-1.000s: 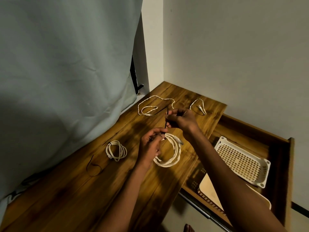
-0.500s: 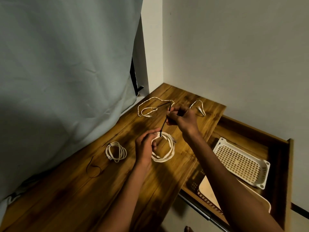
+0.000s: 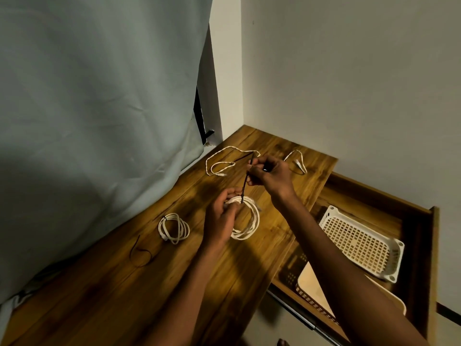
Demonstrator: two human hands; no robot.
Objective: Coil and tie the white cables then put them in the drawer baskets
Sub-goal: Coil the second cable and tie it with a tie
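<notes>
On the desk (image 3: 139,290) lie four white cables, left hand (image 3: 219,218) gripping one coil (image 3: 249,221), right hand (image 3: 270,174) pinching its tie (image 3: 245,182).

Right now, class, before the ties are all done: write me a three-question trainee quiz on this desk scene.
1. True or false: the right hand pinches the black tie.
2. Where does the tied coil lie? A) white basket B) desk C) floor
3. Fill in: the left hand holds the ____ coil.

Key: 1 true; 2 B; 3 white.
</notes>
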